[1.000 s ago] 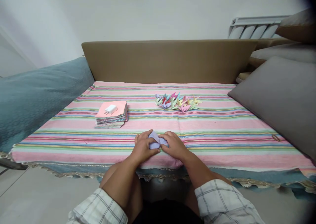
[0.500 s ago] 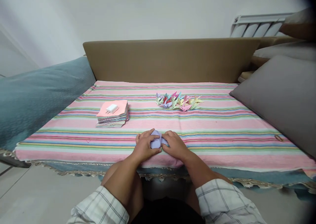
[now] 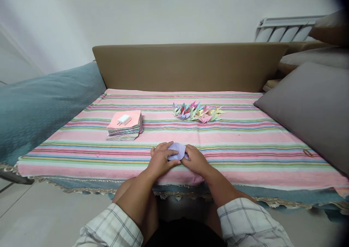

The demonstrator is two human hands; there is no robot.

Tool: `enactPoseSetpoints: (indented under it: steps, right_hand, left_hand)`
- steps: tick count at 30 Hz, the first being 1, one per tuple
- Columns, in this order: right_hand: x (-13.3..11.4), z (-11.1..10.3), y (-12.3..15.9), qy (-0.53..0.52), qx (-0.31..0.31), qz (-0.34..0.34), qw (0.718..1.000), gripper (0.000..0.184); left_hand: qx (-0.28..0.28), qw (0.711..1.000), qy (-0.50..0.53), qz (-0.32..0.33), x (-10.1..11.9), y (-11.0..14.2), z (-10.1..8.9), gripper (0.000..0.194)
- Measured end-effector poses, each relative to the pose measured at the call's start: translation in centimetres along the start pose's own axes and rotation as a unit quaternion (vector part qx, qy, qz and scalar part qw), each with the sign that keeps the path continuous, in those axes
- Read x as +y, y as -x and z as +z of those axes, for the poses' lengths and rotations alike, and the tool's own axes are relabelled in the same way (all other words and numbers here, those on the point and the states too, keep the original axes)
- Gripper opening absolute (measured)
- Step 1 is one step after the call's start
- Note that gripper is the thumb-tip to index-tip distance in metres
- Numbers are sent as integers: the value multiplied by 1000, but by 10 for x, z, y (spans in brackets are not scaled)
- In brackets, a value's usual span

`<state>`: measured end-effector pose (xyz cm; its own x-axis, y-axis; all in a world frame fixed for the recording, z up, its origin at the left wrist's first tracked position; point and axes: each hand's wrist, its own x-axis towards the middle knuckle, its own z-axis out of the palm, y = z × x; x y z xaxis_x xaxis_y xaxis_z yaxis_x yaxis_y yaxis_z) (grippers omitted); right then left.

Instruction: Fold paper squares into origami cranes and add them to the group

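Observation:
A small piece of folded lavender paper [image 3: 178, 150] lies between my hands, just above the striped cloth near the front edge of the seat. My left hand [image 3: 161, 160] grips its left side, fingers over the top and thumb along the near edge. At the right edge, my right hand [image 3: 194, 159] pinches the paper between thumb and bent fingers. Part of the paper is covered by my fingers. Beyond my hands sits a cluster of folded paper cranes [image 3: 196, 112] in several colours.
A stack of square paper [image 3: 124, 132] stands to the left, with a white charger plug [image 3: 124, 120] on top. Grey cushions [image 3: 308, 109] lean at the right, near a small brown object [image 3: 308, 152]. The brown backrest [image 3: 185, 67] rises behind, a blue armrest [image 3: 49, 105] at left.
The lavender paper's visible face has changed shape: a rounded flap now stretches across towards my right hand. Both hands have stayed in nearly the same place.

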<state>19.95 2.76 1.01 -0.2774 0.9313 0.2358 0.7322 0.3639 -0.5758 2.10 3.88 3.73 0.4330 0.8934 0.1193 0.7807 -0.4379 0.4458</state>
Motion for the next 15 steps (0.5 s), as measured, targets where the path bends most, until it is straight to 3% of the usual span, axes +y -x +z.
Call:
enactPoseSetpoints:
  steps: [4, 9, 11, 15]
  right_hand:
    - [8, -6, 0, -128, 20, 48, 990, 26]
    - [17, -9, -1, -294, 72, 105, 947, 29]
    - [18, -8, -2, -318, 76, 110, 939, 35]
    - [20, -3, -8, -331, 70, 120, 933, 27]
  left_hand:
    - [-20, 999, -24, 25, 4, -1, -4, 28]
    - [-44, 996, -66, 46, 11, -6, -11, 25]
    - [-48, 994, -83, 49, 14, -8, -12, 23]
    - [-47, 992, -96, 64, 20, -10, -12, 18]
